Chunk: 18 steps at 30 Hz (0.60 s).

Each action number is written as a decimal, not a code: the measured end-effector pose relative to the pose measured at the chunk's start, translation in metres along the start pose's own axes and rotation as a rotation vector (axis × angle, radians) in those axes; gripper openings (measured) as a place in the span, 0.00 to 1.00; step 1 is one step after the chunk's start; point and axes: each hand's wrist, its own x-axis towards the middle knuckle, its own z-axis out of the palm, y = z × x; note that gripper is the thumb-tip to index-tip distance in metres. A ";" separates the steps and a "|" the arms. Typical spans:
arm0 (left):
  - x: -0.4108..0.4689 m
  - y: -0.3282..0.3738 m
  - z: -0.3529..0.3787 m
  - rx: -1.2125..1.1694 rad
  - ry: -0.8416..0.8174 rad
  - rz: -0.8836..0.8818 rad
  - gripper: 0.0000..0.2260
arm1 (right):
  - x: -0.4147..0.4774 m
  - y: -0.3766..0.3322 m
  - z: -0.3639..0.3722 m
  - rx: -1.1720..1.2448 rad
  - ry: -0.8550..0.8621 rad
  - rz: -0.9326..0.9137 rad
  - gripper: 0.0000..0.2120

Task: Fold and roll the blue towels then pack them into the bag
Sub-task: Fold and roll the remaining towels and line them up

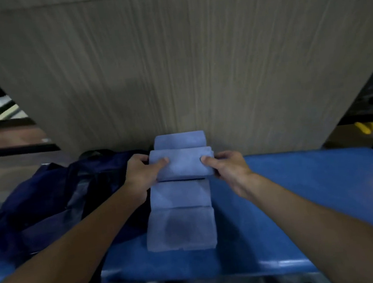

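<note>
The half-made roll of blue towel is soft, light terry that sags and springs loose if let go; it looks thick enough to keep its shape only under steady pressure. The left hand grips its left end and the right hand its right end, thumbs pressed on top and fingers curled round the ends. That seems the best hold, since pinching the middle would likely bunch the cloth, and even pressure at both ends should keep the edges square. Nearer the person than the roll, the unrolled strip lies flat and folded narrow, apparently the same towel; I judge it still has to be wound in. Just beyond the roll sits a finished roll, touching or nearly so, with a cardboard wall behind it. Left of the roll slumps the dark navy bag, limp; whether its mouth is open I cannot tell. Under the roll is the blue table.
</note>
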 end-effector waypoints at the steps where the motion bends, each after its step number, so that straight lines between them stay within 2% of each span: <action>1: 0.006 -0.005 -0.001 0.030 0.021 0.013 0.14 | 0.004 0.001 0.004 -0.022 0.017 0.001 0.10; 5: 0.021 -0.025 0.005 0.133 0.032 0.061 0.15 | 0.014 0.009 0.008 -0.098 0.077 0.016 0.15; 8: 0.026 -0.039 0.012 0.164 0.021 0.099 0.12 | 0.015 0.015 0.007 -0.119 0.092 0.031 0.13; 13: 0.033 -0.046 0.013 0.205 0.016 0.104 0.11 | 0.017 0.020 0.013 -0.146 0.115 0.033 0.14; 18: 0.036 -0.049 0.009 0.168 0.070 0.093 0.11 | 0.022 0.022 0.020 -0.117 0.147 -0.020 0.13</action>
